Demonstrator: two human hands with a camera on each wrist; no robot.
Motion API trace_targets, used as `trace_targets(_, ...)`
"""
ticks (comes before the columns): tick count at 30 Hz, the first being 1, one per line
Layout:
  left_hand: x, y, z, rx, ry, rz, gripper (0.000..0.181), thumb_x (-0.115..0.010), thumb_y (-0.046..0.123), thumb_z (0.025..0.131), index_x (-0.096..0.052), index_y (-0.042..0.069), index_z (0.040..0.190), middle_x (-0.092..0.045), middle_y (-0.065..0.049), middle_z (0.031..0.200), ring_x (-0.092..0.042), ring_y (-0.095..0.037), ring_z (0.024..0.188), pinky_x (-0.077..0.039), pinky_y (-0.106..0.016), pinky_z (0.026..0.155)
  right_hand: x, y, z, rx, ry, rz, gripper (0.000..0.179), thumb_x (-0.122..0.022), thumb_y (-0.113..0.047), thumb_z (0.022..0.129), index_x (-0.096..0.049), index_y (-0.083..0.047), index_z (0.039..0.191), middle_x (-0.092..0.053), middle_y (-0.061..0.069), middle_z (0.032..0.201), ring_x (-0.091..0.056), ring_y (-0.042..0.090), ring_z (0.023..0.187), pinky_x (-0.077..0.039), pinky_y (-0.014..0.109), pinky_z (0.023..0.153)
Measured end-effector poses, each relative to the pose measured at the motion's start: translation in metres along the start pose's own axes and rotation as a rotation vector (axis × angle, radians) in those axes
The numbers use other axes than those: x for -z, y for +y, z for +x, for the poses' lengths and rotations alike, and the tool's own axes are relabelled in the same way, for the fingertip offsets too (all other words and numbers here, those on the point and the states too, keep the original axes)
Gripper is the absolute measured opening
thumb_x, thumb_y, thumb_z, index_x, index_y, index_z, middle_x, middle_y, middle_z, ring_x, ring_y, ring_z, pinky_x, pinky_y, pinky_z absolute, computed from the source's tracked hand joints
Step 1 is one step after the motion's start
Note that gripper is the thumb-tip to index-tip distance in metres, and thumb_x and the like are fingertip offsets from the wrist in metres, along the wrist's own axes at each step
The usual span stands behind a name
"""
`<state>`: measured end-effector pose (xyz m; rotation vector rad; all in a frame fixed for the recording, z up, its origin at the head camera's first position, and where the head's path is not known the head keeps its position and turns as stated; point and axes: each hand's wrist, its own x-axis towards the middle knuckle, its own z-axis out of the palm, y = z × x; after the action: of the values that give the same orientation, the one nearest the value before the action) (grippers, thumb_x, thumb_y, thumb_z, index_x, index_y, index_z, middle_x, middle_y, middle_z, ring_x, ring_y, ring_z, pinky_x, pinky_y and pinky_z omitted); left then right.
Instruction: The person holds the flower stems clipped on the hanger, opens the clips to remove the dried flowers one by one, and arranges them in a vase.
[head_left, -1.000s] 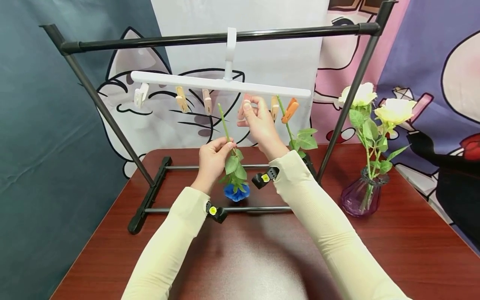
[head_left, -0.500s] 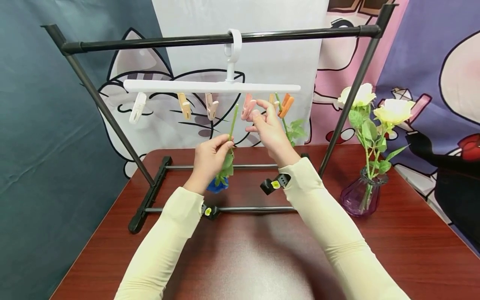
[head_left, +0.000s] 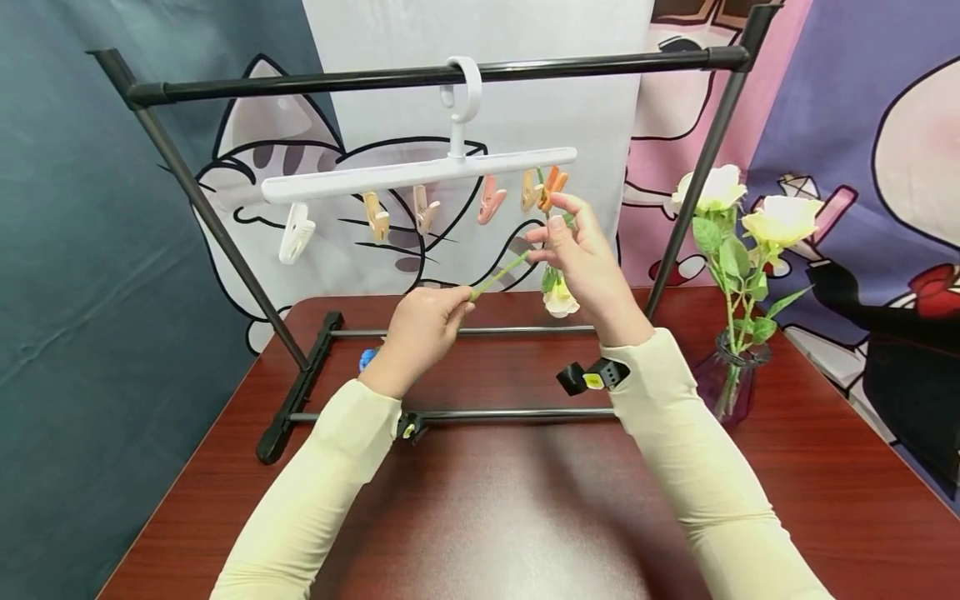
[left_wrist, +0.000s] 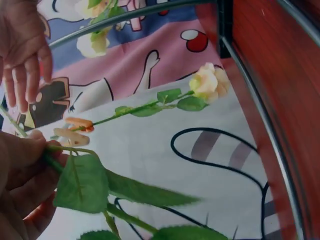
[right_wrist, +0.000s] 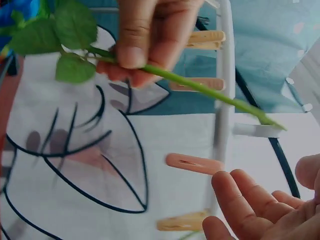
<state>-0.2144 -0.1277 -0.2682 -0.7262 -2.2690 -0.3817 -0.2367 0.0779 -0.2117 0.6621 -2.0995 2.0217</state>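
Observation:
My left hand (head_left: 426, 329) pinches the green stem (head_left: 501, 277) of a blue flower (head_left: 367, 358) between thumb and fingers. The stem tilts, its cut end up to the right, and the bloom is mostly hidden behind my left wrist. My right hand (head_left: 592, 262) is raised with fingers loosely spread, holding nothing, near that stem end. A white hanger (head_left: 420, 173) carries several clips. In the head view, the pink clip (head_left: 491, 200) hangs apart from my right hand. An orange clip (head_left: 553, 188) holds the stem of a pale yellow rose (head_left: 561, 298), hanging bloom down.
A black rack (head_left: 315, 81) stands on the brown table (head_left: 495, 508), with the hanger hooked over its top bar. At the right, a purple glass vase (head_left: 726, 387) holds white and yellow roses (head_left: 780, 229). Cartoon-printed cloth hangs behind.
My right hand has left the pink clip and shifted right. My left hand has tipped the stem over to the right, swinging the blue bloom left. The hanger has turned on its hook.

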Motion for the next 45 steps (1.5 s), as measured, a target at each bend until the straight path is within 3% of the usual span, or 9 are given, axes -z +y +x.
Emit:
trace_targets(4,0.001,0.004,0.001,-0.131,0.007,0.177,0.014,-0.065,0.013,0.085,-0.060,0.009,0.074,-0.066,0.000,0.065,-0.059,-0.020,0.056,-0.045,-0.033,0.059,0.005,-0.007,-0.006,0.057,0.001,-0.161,0.042,-0.037,-0.025,0.100,-0.031,-0.009,0.139,-0.059,0.010,0.102,-0.062,0.015,0.086,-0.043,0.037,0.095)
trace_targets(8,0.002,0.009,0.002,-0.213,-0.008,0.301,0.019,-0.066,0.010,0.082,-0.054,0.010,0.067,-0.062,0.000,0.059,-0.057,-0.019,0.053,-0.041,-0.032,0.057,0.003,-0.009,-0.013,0.117,-0.030,-0.334,0.040,-0.040,-0.028,0.100,-0.035,-0.012,0.137,-0.061,0.014,0.108,-0.062,0.023,0.094,-0.043,0.038,0.095)
trace_targets(17,0.002,0.015,0.004,-0.247,-0.115,0.385,0.012,-0.060,0.002,0.080,-0.059,0.010,0.072,-0.062,-0.002,0.064,-0.059,-0.019,0.060,-0.040,-0.032,0.062,-0.013,-0.002,-0.026,0.168,-0.195,-0.802,0.029,-0.049,-0.024,0.097,-0.053,-0.009,0.121,-0.066,0.010,0.107,-0.062,0.023,0.095,-0.046,0.040,0.085)
trace_targets(23,-0.001,0.020,0.003,-0.292,-0.129,0.419,0.009,-0.062,0.007,0.080,-0.060,0.010,0.071,-0.060,-0.002,0.062,-0.058,-0.017,0.059,-0.040,-0.031,0.060,-0.024,0.011,-0.031,0.245,-0.265,-1.029,0.014,-0.061,-0.020,0.090,-0.064,-0.009,0.096,-0.066,0.003,0.084,-0.060,0.019,0.075,-0.047,0.037,0.070)
trace_targets(30,-0.006,0.024,0.003,-0.300,-0.162,0.403,0.009,-0.063,0.014,0.081,-0.062,0.012,0.072,-0.060,-0.001,0.063,-0.060,-0.016,0.061,-0.041,-0.030,0.063,-0.032,0.019,-0.037,0.278,-0.251,-1.148,0.010,-0.072,-0.018,0.079,-0.065,-0.011,0.077,-0.062,0.003,0.072,-0.060,0.024,0.071,-0.047,0.039,0.064)
trace_targets(39,-0.012,0.029,0.000,-0.315,-0.176,0.402,0.011,-0.065,0.010,0.081,-0.063,0.012,0.071,-0.060,0.000,0.062,-0.060,-0.015,0.061,-0.041,-0.030,0.064,-0.031,0.029,-0.042,0.359,-0.193,-1.221,0.011,-0.076,-0.017,0.073,-0.067,-0.013,0.068,-0.061,0.003,0.067,-0.060,0.027,0.069,-0.046,0.042,0.062)
trace_targets(45,-0.016,0.033,-0.001,-0.345,-0.173,0.415,0.015,-0.062,0.005,0.081,-0.062,0.013,0.068,-0.057,0.000,0.059,-0.057,-0.015,0.057,-0.040,-0.030,0.064,-0.028,0.033,-0.044,0.393,-0.196,-1.279,0.010,-0.073,-0.009,0.071,-0.067,-0.012,0.064,-0.062,0.004,0.065,-0.059,0.028,0.067,-0.046,0.042,0.061)
